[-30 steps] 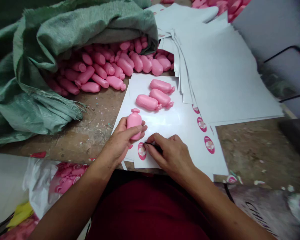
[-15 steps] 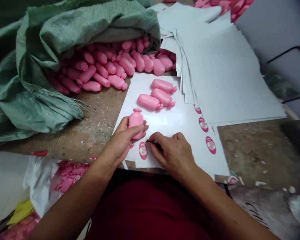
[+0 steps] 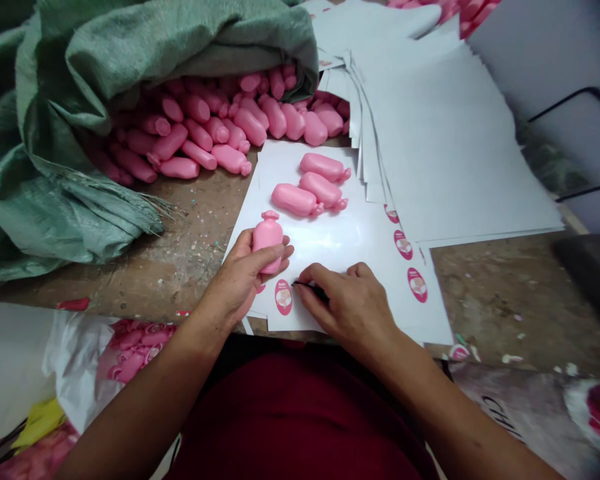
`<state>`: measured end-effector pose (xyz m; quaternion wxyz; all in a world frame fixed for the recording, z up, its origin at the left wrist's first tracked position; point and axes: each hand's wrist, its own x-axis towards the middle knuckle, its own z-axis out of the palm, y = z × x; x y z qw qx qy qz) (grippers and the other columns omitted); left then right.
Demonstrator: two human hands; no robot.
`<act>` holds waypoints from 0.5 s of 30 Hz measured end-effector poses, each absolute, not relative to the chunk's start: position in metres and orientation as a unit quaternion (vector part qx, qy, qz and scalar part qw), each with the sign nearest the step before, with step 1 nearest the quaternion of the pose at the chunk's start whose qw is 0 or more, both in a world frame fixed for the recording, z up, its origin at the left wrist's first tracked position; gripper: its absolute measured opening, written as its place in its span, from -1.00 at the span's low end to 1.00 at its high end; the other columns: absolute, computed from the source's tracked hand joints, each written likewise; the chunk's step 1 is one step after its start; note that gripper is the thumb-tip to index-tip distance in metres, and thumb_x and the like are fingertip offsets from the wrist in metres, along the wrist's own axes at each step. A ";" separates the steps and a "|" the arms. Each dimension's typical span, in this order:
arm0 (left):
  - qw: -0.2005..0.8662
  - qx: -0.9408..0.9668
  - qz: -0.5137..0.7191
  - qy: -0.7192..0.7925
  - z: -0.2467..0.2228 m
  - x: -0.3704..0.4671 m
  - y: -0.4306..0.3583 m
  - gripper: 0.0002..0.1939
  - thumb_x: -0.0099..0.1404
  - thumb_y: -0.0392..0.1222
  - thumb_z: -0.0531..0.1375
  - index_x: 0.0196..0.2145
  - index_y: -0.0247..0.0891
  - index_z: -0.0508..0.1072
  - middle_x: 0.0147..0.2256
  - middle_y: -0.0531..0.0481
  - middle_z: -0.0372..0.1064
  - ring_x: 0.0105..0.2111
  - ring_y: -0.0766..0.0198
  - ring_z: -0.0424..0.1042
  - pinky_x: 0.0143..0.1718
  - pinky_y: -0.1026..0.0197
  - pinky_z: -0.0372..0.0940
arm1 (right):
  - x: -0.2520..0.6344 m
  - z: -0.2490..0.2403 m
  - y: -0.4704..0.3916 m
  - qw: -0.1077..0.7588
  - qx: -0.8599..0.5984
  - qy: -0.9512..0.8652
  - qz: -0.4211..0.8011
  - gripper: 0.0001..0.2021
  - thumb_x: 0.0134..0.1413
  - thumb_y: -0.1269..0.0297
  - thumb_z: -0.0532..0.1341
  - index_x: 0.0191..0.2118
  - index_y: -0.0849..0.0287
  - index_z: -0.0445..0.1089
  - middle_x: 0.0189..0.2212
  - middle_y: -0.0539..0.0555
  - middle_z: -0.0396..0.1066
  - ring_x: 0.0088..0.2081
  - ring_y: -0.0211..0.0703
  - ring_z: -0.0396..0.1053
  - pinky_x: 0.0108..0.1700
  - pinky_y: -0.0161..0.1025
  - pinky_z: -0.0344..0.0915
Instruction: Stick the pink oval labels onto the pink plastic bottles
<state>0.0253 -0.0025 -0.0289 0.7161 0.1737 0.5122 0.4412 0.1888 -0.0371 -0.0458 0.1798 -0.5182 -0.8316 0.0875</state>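
Note:
My left hand [image 3: 247,273] is closed round a pink bottle [image 3: 269,235], its neck pointing up, above the sheet's left part. A thin black tool [image 3: 316,291] is pinched in my right hand [image 3: 347,300], its tip beside an oval pink label [image 3: 283,297] on the white sticker sheet [image 3: 350,247]. Most of the tool is hidden by the fingers. Three pink bottles [image 3: 294,199] lie on the sheet beyond my hands. More oval labels [image 3: 417,285] line the sheet's right side.
A green woven sack [image 3: 180,47] spills many pink bottles [image 3: 170,143] at the back left. Large white sheets [image 3: 445,140] are stacked at the right. Below the table's edge at the left hangs a white bag [image 3: 75,360] with pink pieces.
The whole view has shifted slightly, moving things a little left and up in the picture. Both hands keep their hold, with no clear movement against the sheet.

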 end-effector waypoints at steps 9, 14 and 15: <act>0.715 0.186 0.439 0.511 -0.029 0.026 -0.003 -0.60 0.08 -0.33 0.35 -0.11 -0.27 0.37 -0.12 -0.12 0.48 -0.02 0.10 0.48 0.11 0.03 0.29 | 0.192 -0.046 -0.034 0.154 -0.542 -0.805 0.184 -0.87 0.24 0.25 0.14 -0.30 0.10 0.42 -0.54 -0.07 0.51 -0.59 -0.23 0.20 -0.29 -0.22 0.05; 0.717 0.180 0.443 0.508 -0.030 0.024 -0.003 -0.61 0.09 -0.34 0.34 -0.11 -0.27 0.36 -0.12 -0.12 0.48 -0.04 0.12 0.50 0.13 0.02 0.29 | 0.195 -0.045 -0.036 0.150 -0.539 -0.817 0.140 -0.86 0.25 0.26 0.14 -0.28 0.12 0.42 -0.56 -0.05 0.51 -0.58 -0.20 0.22 -0.28 -0.19 0.01; 0.717 0.179 0.443 0.508 -0.030 0.024 -0.003 -0.62 0.11 -0.35 0.33 -0.11 -0.27 0.36 -0.12 -0.13 0.49 -0.05 0.13 0.50 0.13 0.02 0.29 | 0.194 -0.045 -0.037 0.148 -0.533 -0.823 0.128 -0.86 0.25 0.27 0.13 -0.29 0.13 0.41 -0.55 -0.04 0.51 -0.59 -0.22 0.20 -0.28 -0.19 0.00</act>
